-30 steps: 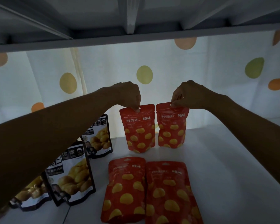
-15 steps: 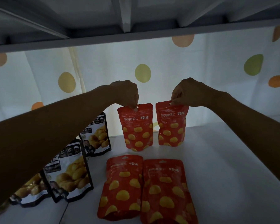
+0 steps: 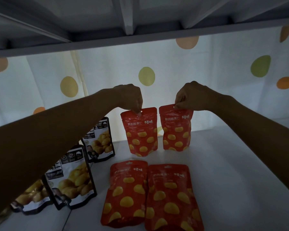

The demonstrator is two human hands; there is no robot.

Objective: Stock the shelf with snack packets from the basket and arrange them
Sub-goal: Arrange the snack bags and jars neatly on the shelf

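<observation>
Left hand (image 3: 132, 99) pinches left pouch (image 3: 141, 134), right hand (image 3: 190, 97) right pouch (image 3: 176, 129), at top seals, likely the best hold on light, floppy bags.

On the shelf board (image 3: 232, 164), the rear left packet (image 3: 141, 132) and the rear right packet (image 3: 177, 129) stand just beside each other. The left hand (image 3: 130, 97) pinches the first at its 12 o'clock edge, and the right hand (image 3: 192, 96) pinches the second likewise. At their 6 o'clock, the front left packet (image 3: 126, 194) touches the front right packet (image 3: 172, 197). At 9 o'clock, a row of three packets (image 3: 72, 177) runs front to back. The curtain (image 3: 107, 72) hangs behind and the upper shelf (image 3: 140, 17) lies overhead.
</observation>
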